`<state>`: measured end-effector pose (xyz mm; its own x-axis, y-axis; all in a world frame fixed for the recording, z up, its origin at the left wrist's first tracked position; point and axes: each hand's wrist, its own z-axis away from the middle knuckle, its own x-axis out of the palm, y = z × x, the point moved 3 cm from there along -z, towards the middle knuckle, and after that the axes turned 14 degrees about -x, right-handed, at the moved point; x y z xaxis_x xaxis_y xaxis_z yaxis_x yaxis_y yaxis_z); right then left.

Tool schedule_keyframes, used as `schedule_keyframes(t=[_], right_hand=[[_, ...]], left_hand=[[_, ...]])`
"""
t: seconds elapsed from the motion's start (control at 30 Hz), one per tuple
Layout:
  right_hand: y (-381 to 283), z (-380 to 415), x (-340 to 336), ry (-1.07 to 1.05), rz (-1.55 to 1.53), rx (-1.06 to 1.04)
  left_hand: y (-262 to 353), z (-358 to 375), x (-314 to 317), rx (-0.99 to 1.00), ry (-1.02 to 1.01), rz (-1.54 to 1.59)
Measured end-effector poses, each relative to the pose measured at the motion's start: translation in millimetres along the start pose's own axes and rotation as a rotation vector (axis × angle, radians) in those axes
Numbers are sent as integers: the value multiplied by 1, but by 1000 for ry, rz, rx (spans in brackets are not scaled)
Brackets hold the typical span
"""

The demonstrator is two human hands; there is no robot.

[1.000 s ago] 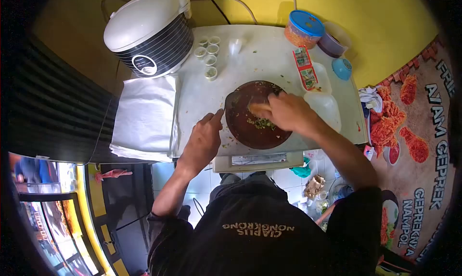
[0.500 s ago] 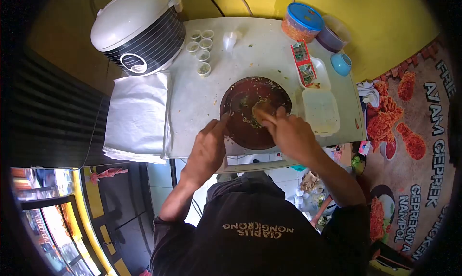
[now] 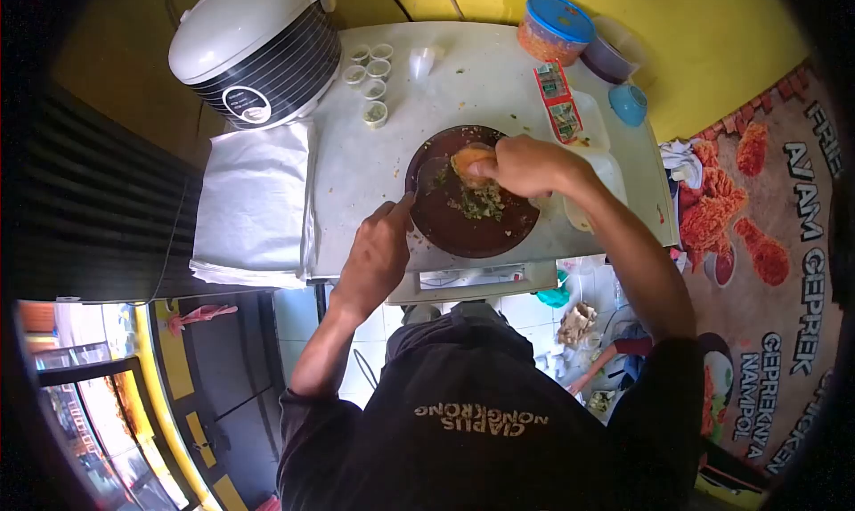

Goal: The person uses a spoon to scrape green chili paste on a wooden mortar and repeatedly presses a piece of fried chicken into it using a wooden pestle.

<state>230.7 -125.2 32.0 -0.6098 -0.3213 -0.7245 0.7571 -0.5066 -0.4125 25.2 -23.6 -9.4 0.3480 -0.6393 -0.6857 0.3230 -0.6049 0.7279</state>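
Observation:
A round dark-brown mortar dish (image 3: 463, 239) lies on the table, with chopped green and pale bits (image 3: 479, 201) spread over its middle. My right hand (image 3: 533, 165) is closed around a light wooden pestle (image 3: 472, 161), whose head is over the dish's upper part; the grip partly covers it. At the dish's left rim, my left hand (image 3: 374, 254) is closed on what looks like a spoon (image 3: 434, 174), its bowl end faint against the dark dish. To the right of the dish lies an open white foam box (image 3: 610, 172), partly behind my right forearm.
Paper sheets (image 3: 254, 204) are stacked left, below a rice cooker (image 3: 267, 61). Several small lidded cups (image 3: 375, 114) stand behind the dish. Red-edged sachets (image 3: 557, 101), a blue-lidded tub (image 3: 559, 18) and a blue bowl (image 3: 629, 105) sit right. Another person's arm (image 3: 598, 367) shows below.
My right hand and the pestle have moved up across the dish, away from me, uncovering the chopped bits. My left hand stays at the left rim. Another person's arm shows more at lower right.

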Motion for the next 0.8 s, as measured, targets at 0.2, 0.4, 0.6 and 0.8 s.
schedule_keyframes(t=[0.2, 0.4, 0.6, 0.8], right_hand=[[-19, 17, 48, 431, 258, -102], [12, 23, 22, 218, 136, -185], [-7, 49, 73, 433, 86, 28], [-8, 14, 32, 219, 120, -58]], left_hand=[[-4, 4, -2, 10, 0, -6], [5, 4, -8, 40, 25, -35], [-3, 9, -5, -33, 0, 27], [8, -1, -12, -36, -56, -29]])
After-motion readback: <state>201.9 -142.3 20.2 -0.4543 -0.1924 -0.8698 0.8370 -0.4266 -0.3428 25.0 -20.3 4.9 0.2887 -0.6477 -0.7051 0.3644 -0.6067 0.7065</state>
